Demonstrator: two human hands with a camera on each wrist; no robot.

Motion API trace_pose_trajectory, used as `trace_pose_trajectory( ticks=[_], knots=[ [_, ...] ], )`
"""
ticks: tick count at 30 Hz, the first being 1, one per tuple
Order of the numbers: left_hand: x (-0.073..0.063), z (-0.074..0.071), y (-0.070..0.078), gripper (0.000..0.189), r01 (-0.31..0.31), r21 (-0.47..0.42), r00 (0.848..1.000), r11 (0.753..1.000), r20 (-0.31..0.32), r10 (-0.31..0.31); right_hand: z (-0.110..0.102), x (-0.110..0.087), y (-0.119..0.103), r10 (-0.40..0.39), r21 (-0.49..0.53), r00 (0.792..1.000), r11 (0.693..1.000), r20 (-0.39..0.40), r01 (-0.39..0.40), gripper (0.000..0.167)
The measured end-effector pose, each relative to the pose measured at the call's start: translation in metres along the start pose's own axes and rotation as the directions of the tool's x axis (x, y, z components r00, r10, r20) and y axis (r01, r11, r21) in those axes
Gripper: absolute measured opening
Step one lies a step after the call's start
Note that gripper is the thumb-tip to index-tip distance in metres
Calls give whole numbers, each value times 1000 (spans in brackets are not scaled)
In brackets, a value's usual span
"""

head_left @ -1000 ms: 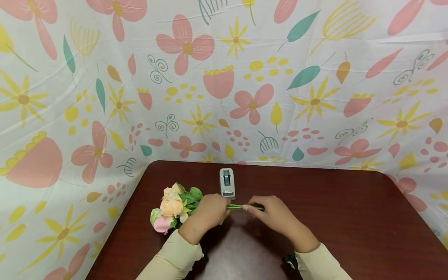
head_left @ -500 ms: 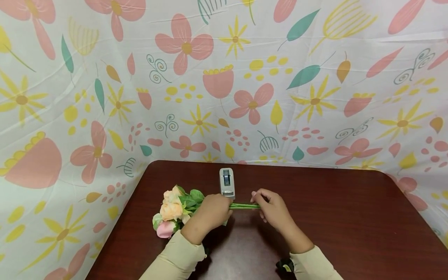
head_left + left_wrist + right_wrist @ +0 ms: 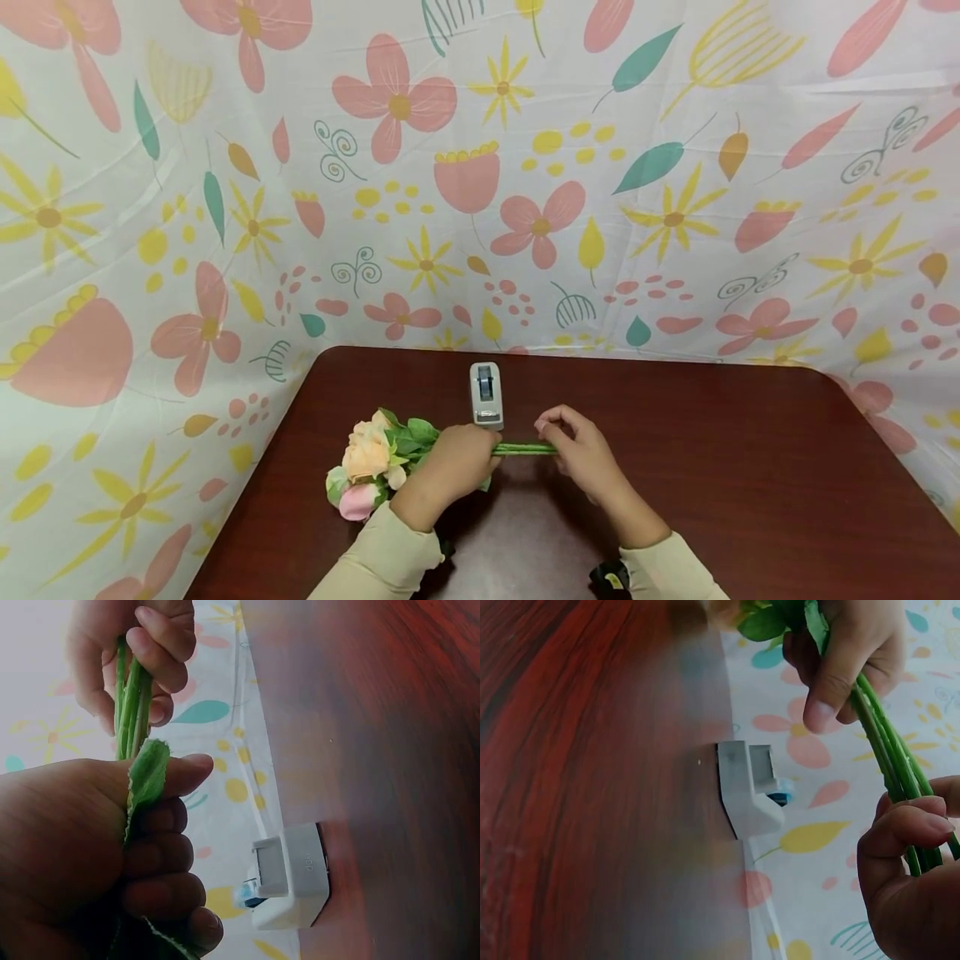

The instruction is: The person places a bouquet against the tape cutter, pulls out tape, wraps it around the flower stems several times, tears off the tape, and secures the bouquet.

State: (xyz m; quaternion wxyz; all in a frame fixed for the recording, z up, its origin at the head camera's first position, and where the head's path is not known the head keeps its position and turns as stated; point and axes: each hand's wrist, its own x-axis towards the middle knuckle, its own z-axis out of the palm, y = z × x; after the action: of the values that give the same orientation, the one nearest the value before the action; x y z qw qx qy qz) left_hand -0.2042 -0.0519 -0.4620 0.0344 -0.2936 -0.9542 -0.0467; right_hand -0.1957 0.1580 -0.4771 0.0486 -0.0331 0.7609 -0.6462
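Observation:
A bouquet (image 3: 367,457) of peach and pink flowers lies sideways in the head view, blossoms to the left. My left hand (image 3: 459,462) grips its stems just below the leaves, thumb along them. Toward the right, the green stems (image 3: 523,449) run bare to my right hand (image 3: 588,458), whose curled fingers hold them near their cut ends. In the right wrist view those stem ends (image 3: 927,859) show between the fingers. A leaf (image 3: 148,774) lies over the left hand in the left wrist view, and the stem part inside that fist is hidden.
Just beyond the left hand, a grey tape dispenser (image 3: 486,408) stands on the dark red-brown table (image 3: 750,467). A flower-patterned cloth (image 3: 637,233) hangs behind the table and along its left side. A dark object (image 3: 609,577) sits at the right wrist.
A second ago the right hand was nearer the left one, covering the stem ends; it has slid outward to the right, its fingers reposed. The left hand keeps its grip, and the blossoms have dipped slightly.

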Motion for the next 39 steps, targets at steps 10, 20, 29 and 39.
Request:
trace_pose_trajectory(
  ticks=[10,20,29,39],
  knots=[
    [-2,10,-4,28,-5,2,1000,1000,2,5,2,-4,-2,-74,-269,996,959,52,85,15],
    [-3,16,0,13,50,-22,999,999,8,-50,26,-22,-20,-408,-690,871,548,273,473,29],
    [0,10,-4,18,39,-14,999,999,26,-38,32,-11,-5,-494,-779,766,246,411,576,13],
    [6,5,-15,15,38,15,999,999,-37,-37,29,4,-2,-511,-767,715,155,477,622,14]
  ],
)
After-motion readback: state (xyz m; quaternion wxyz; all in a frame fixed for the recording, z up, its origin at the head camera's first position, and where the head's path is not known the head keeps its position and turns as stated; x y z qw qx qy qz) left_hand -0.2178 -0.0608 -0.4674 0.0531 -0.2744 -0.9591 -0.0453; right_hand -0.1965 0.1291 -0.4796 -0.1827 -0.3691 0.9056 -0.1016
